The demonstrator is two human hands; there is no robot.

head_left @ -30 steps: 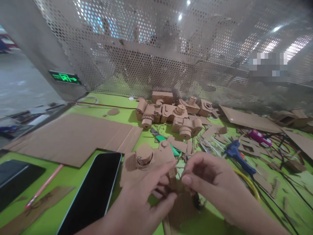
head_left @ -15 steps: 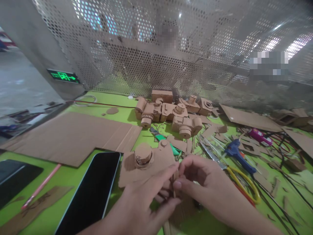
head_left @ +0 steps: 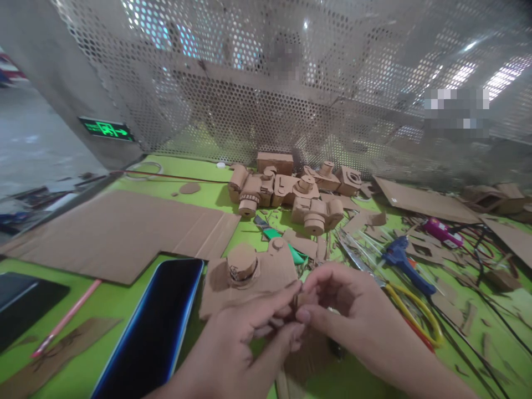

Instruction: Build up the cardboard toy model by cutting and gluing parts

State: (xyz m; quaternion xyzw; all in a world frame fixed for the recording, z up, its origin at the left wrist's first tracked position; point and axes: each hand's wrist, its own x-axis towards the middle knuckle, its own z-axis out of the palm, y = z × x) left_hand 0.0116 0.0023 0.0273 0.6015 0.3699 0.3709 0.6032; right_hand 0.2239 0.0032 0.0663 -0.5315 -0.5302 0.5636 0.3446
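Observation:
My left hand (head_left: 249,332) and my right hand (head_left: 344,310) meet at the front of the table. Between their fingertips is a small brown piece (head_left: 298,299), probably cardboard; the fingers cover most of it. The fingers of both hands are closed around it. Just behind my left hand lies a cardboard model camera (head_left: 249,277) with a round lens standing up. A green utility knife (head_left: 286,244) rests behind that model. Below my hands is a piece of cardboard (head_left: 307,360), partly hidden, with a small dark object (head_left: 336,349) beside it.
Several finished cardboard cameras (head_left: 318,215) stand at the back. On the right lie yellow-handled scissors (head_left: 415,310), a blue glue gun (head_left: 405,266) and scraps. A phone (head_left: 153,321), a pink pencil (head_left: 68,316) and a large cardboard sheet (head_left: 124,233) are at the left. Perforated metal (head_left: 233,94) rises behind.
The phone's screen has gone from black to a blue glow along its edges. My left fingers have drawn in slightly closer to my right hand around the small piece.

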